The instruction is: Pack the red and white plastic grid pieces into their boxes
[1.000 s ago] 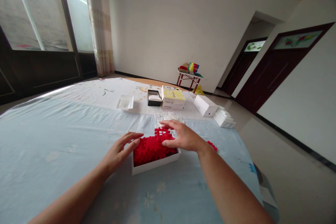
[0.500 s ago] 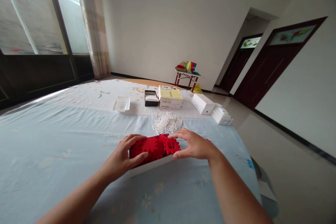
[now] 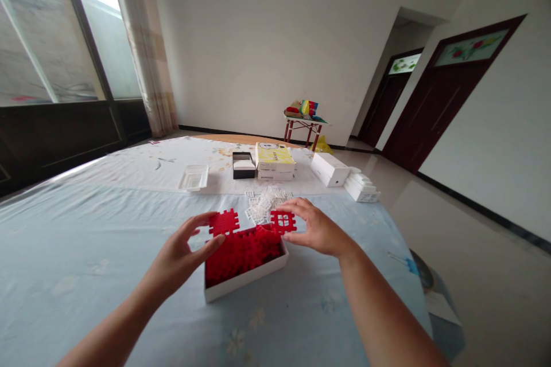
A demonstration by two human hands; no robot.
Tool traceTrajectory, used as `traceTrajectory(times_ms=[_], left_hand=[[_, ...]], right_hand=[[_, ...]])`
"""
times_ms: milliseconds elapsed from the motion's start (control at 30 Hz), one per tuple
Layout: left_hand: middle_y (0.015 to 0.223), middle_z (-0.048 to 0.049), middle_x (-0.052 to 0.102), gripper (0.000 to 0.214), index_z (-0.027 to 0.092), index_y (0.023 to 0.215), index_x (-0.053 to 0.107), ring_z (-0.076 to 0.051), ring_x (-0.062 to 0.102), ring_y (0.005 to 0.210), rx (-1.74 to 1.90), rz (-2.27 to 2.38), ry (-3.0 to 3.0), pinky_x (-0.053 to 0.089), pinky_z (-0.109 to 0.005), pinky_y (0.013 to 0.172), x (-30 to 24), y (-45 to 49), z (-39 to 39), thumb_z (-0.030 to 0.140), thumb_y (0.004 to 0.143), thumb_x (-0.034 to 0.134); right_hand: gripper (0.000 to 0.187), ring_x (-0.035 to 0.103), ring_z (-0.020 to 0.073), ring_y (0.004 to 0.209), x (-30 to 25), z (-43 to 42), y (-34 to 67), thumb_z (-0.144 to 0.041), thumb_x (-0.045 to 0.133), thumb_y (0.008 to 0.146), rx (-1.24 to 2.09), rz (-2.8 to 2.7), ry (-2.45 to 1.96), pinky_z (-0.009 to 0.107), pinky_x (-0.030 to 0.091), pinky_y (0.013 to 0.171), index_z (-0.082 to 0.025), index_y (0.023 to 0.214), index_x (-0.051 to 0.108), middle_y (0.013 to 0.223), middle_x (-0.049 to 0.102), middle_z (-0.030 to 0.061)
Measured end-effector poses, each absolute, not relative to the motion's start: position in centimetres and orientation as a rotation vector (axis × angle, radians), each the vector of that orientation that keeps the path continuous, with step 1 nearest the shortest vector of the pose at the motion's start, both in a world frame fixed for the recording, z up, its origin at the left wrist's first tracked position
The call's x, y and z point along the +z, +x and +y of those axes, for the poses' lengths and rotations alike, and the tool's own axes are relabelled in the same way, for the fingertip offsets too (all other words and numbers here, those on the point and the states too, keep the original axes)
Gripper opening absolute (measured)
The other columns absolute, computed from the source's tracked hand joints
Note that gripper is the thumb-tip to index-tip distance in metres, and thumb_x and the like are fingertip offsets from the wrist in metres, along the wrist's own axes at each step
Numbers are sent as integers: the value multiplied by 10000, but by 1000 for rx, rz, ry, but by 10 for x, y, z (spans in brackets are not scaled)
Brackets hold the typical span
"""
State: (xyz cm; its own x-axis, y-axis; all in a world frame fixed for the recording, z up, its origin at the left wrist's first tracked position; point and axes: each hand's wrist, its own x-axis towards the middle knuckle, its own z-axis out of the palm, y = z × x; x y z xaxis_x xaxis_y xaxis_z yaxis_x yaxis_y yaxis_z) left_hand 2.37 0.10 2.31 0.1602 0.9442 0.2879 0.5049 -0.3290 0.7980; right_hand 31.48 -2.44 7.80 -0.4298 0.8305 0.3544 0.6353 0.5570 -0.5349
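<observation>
A white box (image 3: 245,281) full of red interlocking plastic pieces (image 3: 243,255) stands on the cloth in front of me. Above its left end, my left hand (image 3: 187,243) pinches a solid red building tile (image 3: 224,222) with notched edges. My right hand (image 3: 316,229) grips a red window-shaped tile (image 3: 283,222) with four-pane openings, over the box's right end. Just behind the box lies a heap of white plastic pieces (image 3: 267,205).
Farther back on the table are a clear plastic tray (image 3: 194,178), a black box (image 3: 244,173) and a yellow-and-white box (image 3: 275,161). White boxes (image 3: 329,170) and stacked white pieces (image 3: 362,188) stand at the right. A small table (image 3: 305,120) holds colourful items by the wall.
Both hands have risen from the box, each lifting a red tile out of it. More of the box's contents now shows, and the view has shifted slightly.
</observation>
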Motion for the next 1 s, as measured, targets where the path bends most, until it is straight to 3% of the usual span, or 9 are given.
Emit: traceTrajectory(times_ms=[200,300,533,1000], left_hand=[[1053,-64,613,473,243,1227,452,-199,584,896,948,1280,2325,475,-347,807,46,40,12,357,773,522],[980,-41,636,355,243,1138,528,-164,594,773,883,1213,2406,484,-295,729,63,52,18,318,796,469],[860,-15,671,255,220,972,598,-143,586,692,738,1180,2342,475,-266,673,69,71,30,324,782,465],[829,3,655,147,207,841,547,-136,606,793,584,1003,2216,474,-262,748,60,66,34,185,731,452]], right_hand=[[521,466,199,1120,76,-22,318,-240,679,708,455,-2182,-1156,379,347,1002,-274,1206,531,1177,513,54],[524,463,197,1131,76,-21,319,-245,678,714,461,-2178,-1145,374,347,1004,-274,1214,524,1191,502,57],[510,471,195,1121,77,-22,322,-247,679,715,441,-2172,-1131,358,354,999,-259,1204,533,1189,507,62],[514,476,197,1120,76,-20,325,-258,682,716,427,-2164,-1122,362,366,990,-270,1206,530,1187,513,61]])
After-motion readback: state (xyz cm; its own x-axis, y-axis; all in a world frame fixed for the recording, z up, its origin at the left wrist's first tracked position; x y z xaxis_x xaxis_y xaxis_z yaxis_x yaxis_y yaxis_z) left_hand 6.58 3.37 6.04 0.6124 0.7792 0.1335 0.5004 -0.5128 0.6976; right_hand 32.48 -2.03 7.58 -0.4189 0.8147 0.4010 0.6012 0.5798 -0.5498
